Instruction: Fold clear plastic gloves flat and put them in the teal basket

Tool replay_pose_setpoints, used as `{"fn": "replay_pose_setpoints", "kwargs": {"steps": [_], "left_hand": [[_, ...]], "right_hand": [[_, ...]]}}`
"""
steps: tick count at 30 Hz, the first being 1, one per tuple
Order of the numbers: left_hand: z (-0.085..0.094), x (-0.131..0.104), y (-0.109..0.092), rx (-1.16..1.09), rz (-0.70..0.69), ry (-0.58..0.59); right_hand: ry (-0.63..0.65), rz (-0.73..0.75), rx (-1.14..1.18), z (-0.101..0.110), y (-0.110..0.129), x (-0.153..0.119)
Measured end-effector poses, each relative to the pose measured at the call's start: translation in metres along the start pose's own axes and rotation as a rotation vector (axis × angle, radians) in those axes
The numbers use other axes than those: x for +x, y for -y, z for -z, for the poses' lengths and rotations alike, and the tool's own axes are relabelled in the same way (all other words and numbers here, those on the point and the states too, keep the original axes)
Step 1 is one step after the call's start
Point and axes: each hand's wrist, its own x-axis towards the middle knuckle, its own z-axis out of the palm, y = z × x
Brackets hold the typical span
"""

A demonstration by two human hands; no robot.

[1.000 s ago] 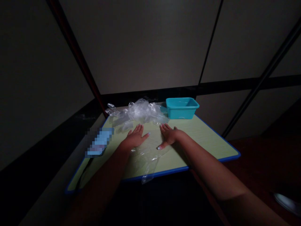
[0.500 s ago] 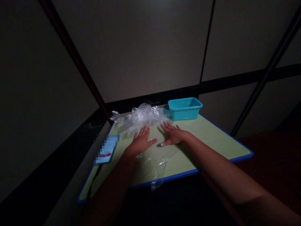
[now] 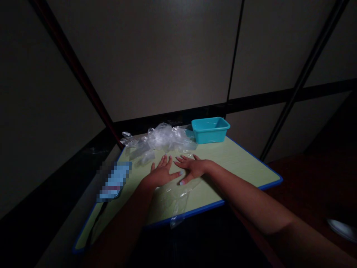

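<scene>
Both hands lie palm down over a clear plastic bag (image 3: 178, 203), spread thin on the table with one end hanging past the front edge. My left hand (image 3: 161, 175) has its fingers stretched apart and grips nothing. Close beside it, my right hand (image 3: 192, 169) is also flat with spread fingers, its thumb near the left thumb. Beyond the fingertips sits a crumpled heap of clear plastic bags (image 3: 164, 137). Part of the flattened bag is hidden under the hands.
A turquoise plastic basket (image 3: 210, 136) stands at the back of the light green table (image 3: 240, 160), which has a blue rim. At the left edge lies a phone-like object (image 3: 114, 182), its screen blurred, with a dark cord. Wall panels rise behind.
My right hand has come closer to my left hand, both still flat on the bag. The view has shifted, so the table appears further left. The basket and heap stay put.
</scene>
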Motion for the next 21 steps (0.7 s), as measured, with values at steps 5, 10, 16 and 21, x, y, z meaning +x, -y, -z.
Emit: {"fn": "replay_pose_setpoints", "kwargs": {"steps": [5, 10, 16, 21], "left_hand": [[0.0, 0.001, 0.002, 0.034, -0.013, 0.01], [0.002, 0.001, 0.003, 0.019, -0.034, 0.039], [0.002, 0.003, 0.006, 0.007, -0.051, 0.033], [0.003, 0.008, 0.009, 0.0, -0.066, 0.008]], "right_hand": [[0.042, -0.127, -0.002, 0.008, -0.008, -0.004], [0.051, -0.249, -0.035, 0.012, -0.016, -0.006], [0.016, -0.237, -0.058, 0.011, -0.018, -0.007], [-0.135, 0.003, -0.012, 0.003, -0.007, 0.0]]}}
